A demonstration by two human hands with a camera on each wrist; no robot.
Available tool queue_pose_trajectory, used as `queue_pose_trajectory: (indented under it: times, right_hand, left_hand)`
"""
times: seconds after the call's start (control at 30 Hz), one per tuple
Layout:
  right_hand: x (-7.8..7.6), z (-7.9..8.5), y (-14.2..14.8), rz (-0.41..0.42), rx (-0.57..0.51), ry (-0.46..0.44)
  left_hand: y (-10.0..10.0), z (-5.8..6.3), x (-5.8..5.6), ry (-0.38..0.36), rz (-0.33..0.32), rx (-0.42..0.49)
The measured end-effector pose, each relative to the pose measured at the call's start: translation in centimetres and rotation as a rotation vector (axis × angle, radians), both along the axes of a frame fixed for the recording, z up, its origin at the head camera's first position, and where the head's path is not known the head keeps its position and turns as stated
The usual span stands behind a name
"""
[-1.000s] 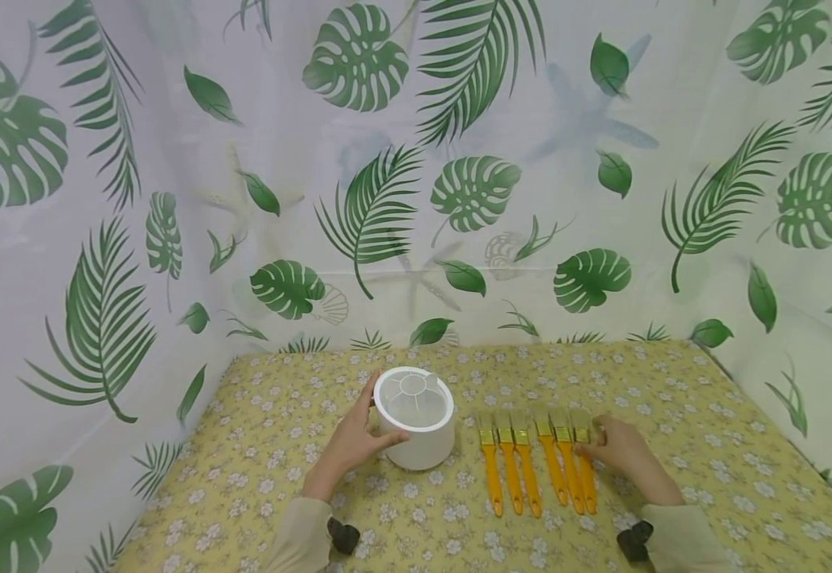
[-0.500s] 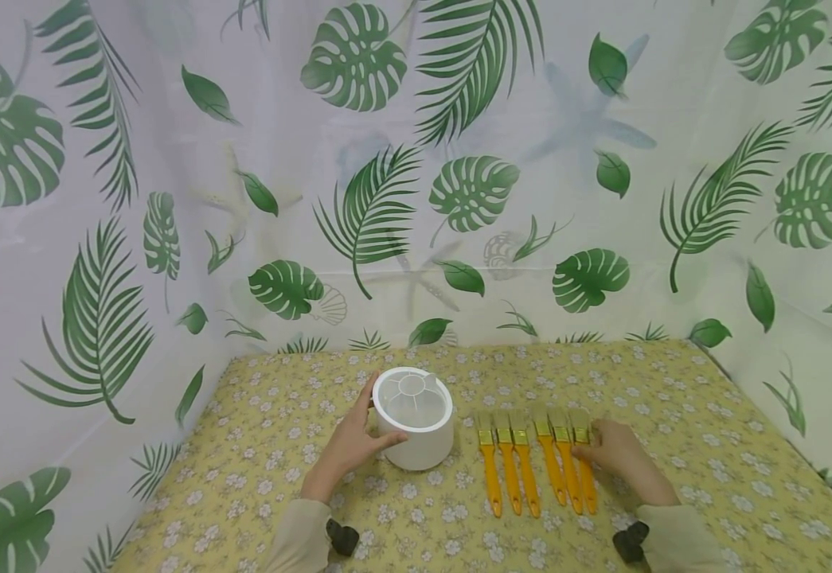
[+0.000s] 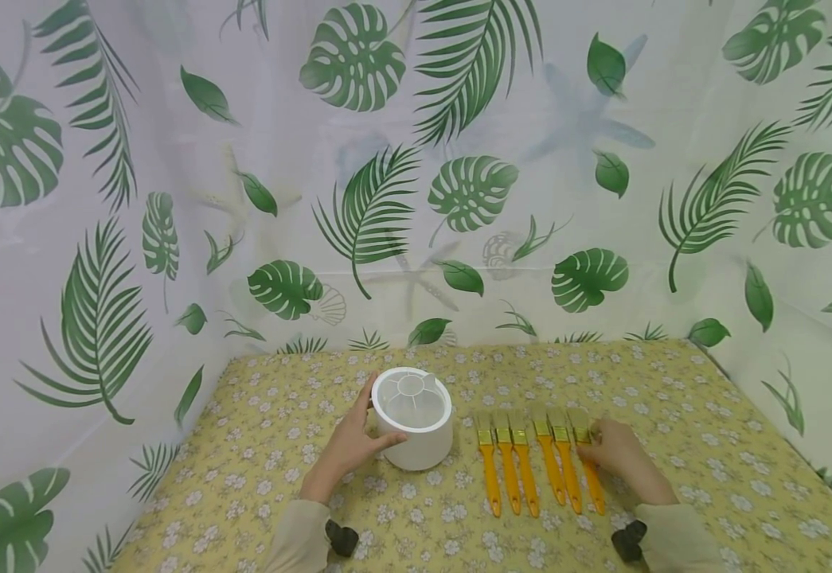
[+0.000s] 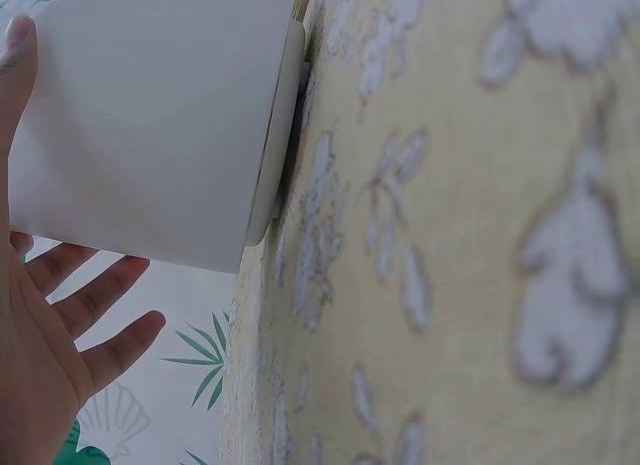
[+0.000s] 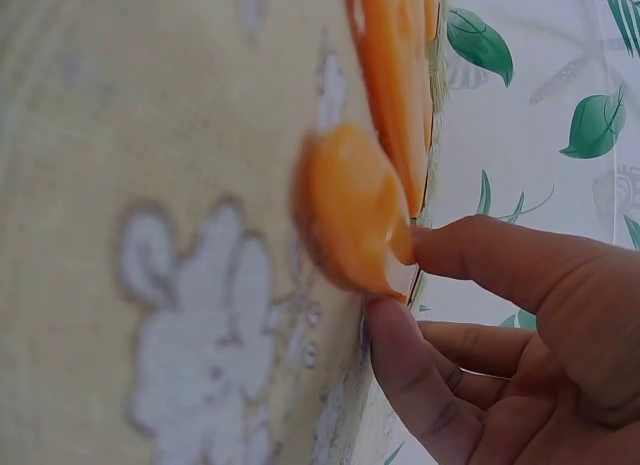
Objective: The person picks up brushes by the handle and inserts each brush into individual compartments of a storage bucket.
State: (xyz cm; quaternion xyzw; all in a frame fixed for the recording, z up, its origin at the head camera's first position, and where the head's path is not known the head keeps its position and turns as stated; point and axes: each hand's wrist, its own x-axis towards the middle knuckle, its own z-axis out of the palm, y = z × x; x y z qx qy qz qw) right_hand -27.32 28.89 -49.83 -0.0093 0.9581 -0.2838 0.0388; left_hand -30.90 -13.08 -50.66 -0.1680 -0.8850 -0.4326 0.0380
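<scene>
A white round divided holder (image 3: 419, 450) stands on the cloth, a clear ring with spokes showing in its top. My left hand (image 3: 353, 442) clasps its left side, thumb in front and fingers behind; in the left wrist view the white wall (image 4: 150, 115) lies between thumb and spread fingers. To the right lie several flat paintbrushes with orange handles, in two groups. The thumb and forefinger of my right hand (image 3: 625, 452) pinch the rightmost paintbrush (image 3: 595, 487) near its metal band. In the right wrist view its orange handle (image 5: 350, 200) points toward the camera.
The left group of paintbrushes (image 3: 507, 469) lies between the holder and the right group (image 3: 559, 465), handles toward me. A yellow flowered cloth (image 3: 301, 414) covers the table. White leaf-print sheeting (image 3: 401, 199) hangs behind it and along both sides.
The handle end of the rightmost paintbrush has swung right, away from its neighbour, in my right hand's pinch. My left hand and the holder stay in place.
</scene>
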Motion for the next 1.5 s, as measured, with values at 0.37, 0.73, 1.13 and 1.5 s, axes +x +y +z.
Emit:
queue_pose_trajectory:
  times: [0.37, 0.73, 1.13, 1.5]
  right_hand:
    - [0.0, 0.3, 0.5, -0.002, -0.006, -0.038]
    - [0.0, 0.4, 0.8, -0.032, -0.086, -0.043]
    - [0.1, 1.0, 0.8, -0.041, -0.125, -0.001]
    - [-0.3, 1.1, 1.0, -0.045, -0.133, 0.041]
  left_hand:
    - [0.1, 0.1, 0.1, 0.005, 0.005, -0.006]
    - [0.0, 0.3, 0.2, -0.007, -0.008, 0.016]
    - [0.0, 0.4, 0.4, -0.002, -0.024, 0.039]
    - [0.1, 0.5, 0.4, -0.001, -0.027, 0.038]
